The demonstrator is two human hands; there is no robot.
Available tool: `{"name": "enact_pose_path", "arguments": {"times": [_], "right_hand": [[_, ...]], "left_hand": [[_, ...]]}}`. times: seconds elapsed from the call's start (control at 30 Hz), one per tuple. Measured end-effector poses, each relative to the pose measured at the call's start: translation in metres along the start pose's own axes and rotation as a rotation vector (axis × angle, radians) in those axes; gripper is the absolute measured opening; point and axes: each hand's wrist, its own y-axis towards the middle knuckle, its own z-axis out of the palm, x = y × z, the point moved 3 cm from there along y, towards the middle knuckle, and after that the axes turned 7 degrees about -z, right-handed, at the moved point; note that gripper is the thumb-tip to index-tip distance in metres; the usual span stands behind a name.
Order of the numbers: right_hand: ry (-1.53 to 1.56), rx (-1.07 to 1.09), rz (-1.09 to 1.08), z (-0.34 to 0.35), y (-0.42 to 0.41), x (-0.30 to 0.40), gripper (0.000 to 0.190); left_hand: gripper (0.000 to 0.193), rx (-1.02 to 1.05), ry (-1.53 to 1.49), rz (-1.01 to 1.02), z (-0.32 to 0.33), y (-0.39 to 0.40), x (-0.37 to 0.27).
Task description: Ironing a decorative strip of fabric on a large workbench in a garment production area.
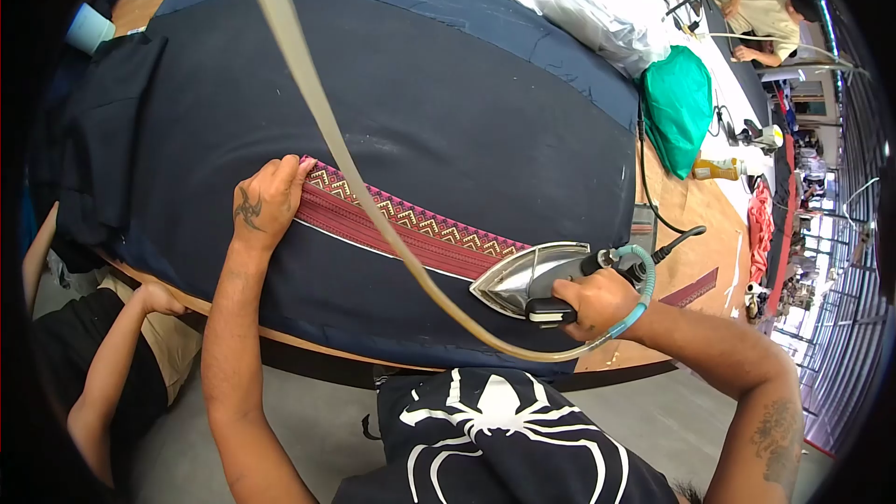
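A long strip of red and pink patterned fabric (406,231) lies on a dark cloth (448,105) that covers the table. Its left end is pinched in my left hand (269,199), between thumb and fingers. My right hand (598,301) grips the handle of a steam iron (532,276), whose pointed soleplate rests over the strip's right end and hides it. A pale hose (336,147) comes down from above, crosses in front of the strip and curves up to the iron near my right wrist.
A green bag (677,112) and clear plastic wrapping (595,7) lie at the back right. Another patterned piece (689,287) is on the bare wooden tabletop (672,217). A person (119,357) stands at the left edge; another (766,17) works farther off. The iron's black cable runs right.
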Motion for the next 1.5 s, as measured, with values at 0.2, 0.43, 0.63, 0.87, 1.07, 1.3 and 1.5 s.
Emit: {"name": "enact_pose_path", "arguments": {"times": [0.2, 0.43, 0.63, 0.87, 1.07, 1.3, 1.5], "right_hand": [[-0.010, -0.008, -0.026, -0.003, 0.011, 0.010, 0.042], [0.013, -0.021, -0.028, -0.001, 0.006, 0.005, 0.030], [-0.042, -0.041, 0.005, 0.000, -0.002, 0.002, 0.038], [-0.064, -0.040, -0.056, 0.003, -0.010, -0.008, 0.040], [-0.083, -0.022, -0.100, 0.004, -0.014, -0.010, 0.039], [-0.092, -0.020, -0.097, 0.004, -0.013, -0.010, 0.041], [-0.034, -0.065, -0.139, -0.002, -0.013, -0.007, 0.020]], "left_hand": [[0.031, 0.023, 0.020, -0.008, 0.000, 0.005, -0.006], [0.031, 0.019, 0.056, -0.037, 0.003, -0.002, 0.004], [0.023, 0.056, -0.009, -0.110, -0.002, 0.003, -0.002], [0.027, -0.053, -0.029, -0.024, -0.001, 0.000, 0.002], [0.026, -0.032, -0.031, -0.031, -0.003, 0.003, 0.001], [0.026, 0.006, -0.032, -0.023, -0.001, 0.003, 0.005], [0.026, 0.040, -0.017, -0.029, 0.002, 0.003, 0.006]]}}
